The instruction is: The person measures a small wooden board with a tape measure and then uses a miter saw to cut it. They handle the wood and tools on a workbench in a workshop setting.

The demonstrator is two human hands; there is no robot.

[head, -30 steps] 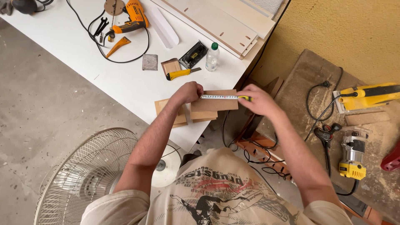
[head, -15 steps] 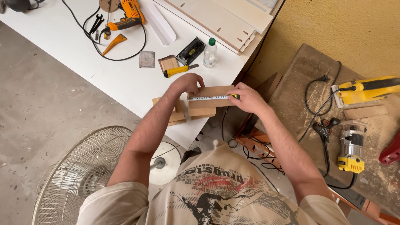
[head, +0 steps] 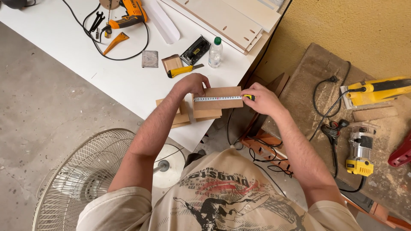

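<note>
1. One flat, rectangular, light-brown wooden board lies on top of a small stack at the near edge of the white counter, with a tape measure blade stretched along its length.
2. Two hands are at work: the left hand presses fingers down on the board's left end, pinning the tape's tip; the right hand pinches the yellow tape case at the right end.
3. Roughly four more wooden pieces sit beneath and beside the board.
4. One yellow utility knife, one small plastic bottle and one orange drill lie farther back.
5. One standing fan sits on the floor.
</note>
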